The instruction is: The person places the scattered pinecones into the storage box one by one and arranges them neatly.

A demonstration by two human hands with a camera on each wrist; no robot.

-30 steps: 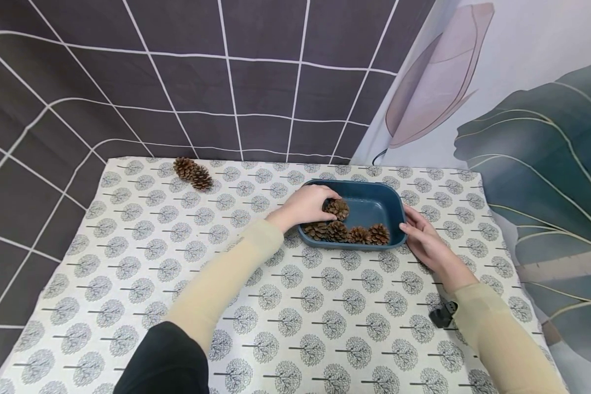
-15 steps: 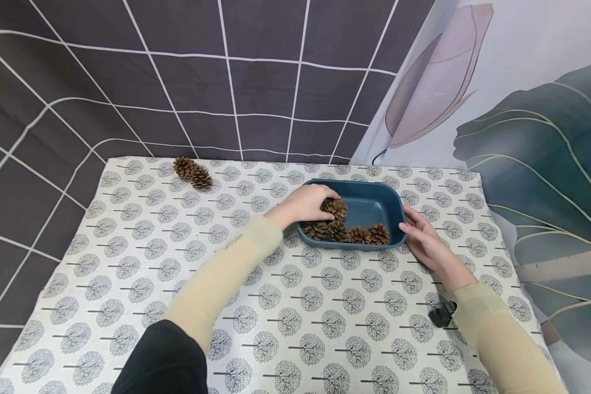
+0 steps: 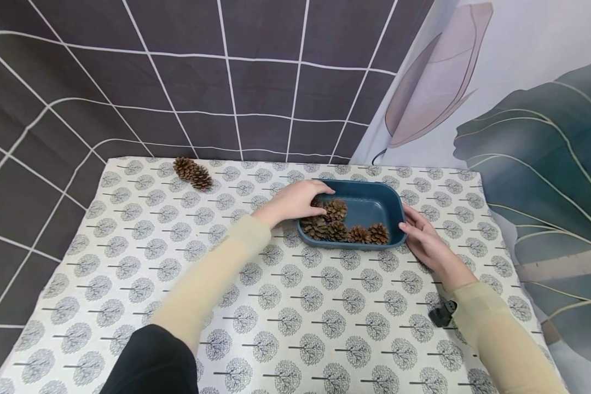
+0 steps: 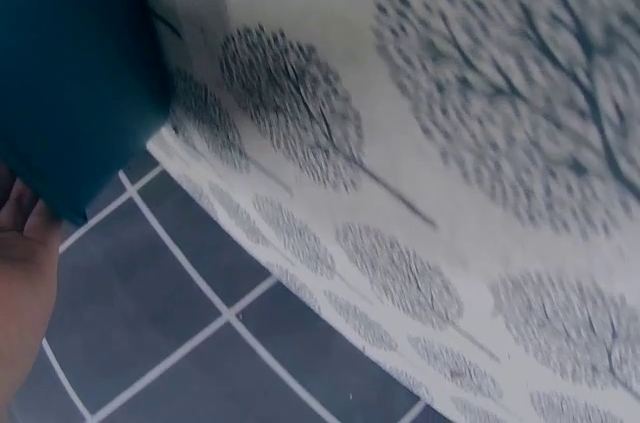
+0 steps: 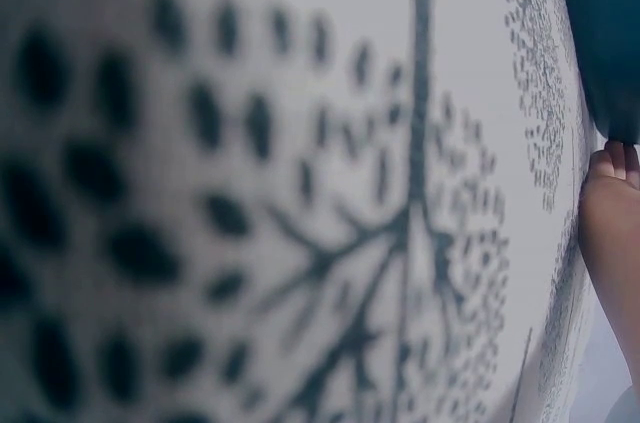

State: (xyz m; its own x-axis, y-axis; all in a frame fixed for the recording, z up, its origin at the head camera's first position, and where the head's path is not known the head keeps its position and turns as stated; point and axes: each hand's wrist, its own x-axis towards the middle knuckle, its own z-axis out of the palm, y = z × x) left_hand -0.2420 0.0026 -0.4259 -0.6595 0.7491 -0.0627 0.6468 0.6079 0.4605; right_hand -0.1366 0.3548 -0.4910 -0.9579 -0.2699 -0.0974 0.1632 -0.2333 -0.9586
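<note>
In the head view a dark blue oblong plastic container (image 3: 369, 205) holds several brown pine cones. Most form a row along its near wall, with another pine cone (image 3: 336, 209) behind them. My left hand (image 3: 295, 201) reaches over the container's left end, thumb and fingers spread apart, a cone partly showing beneath. In the left wrist view its fingers (image 4: 20, 211) sit by the container's wall. My right hand (image 3: 424, 238) grips the right end, thumb at the rim and fingers along the outside. The right wrist view catches just that hand's edge beside the container (image 5: 610, 33).
Two more pine cones (image 3: 193, 173) lie together at the table's back left. A tree-print cloth (image 3: 256, 339) covers the table. Dark tile-patterned fabric (image 3: 177, 82) hangs behind. A small black device (image 3: 442, 314) is at the right wrist.
My left hand has shifted left, off the pine cone behind the front row, which stays in the container. The right hand and the container have kept their places.
</note>
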